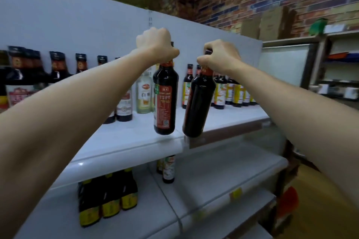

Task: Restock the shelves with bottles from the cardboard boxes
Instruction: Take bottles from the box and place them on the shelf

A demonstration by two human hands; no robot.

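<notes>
Both hands hold dark bottles (red-labelled).

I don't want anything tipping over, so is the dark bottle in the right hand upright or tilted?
Tilted. The right hand grips the dark bottle by its neck, and its base swings left, hanging above the shelf edge, not resting on it.

Single head view, tilted, facing forward-down, close to white shelf.

Two bottles are hanging side by side under the grips, left bottle beside right bottle, above the shelf; shelved bottles are standing behind.
</notes>
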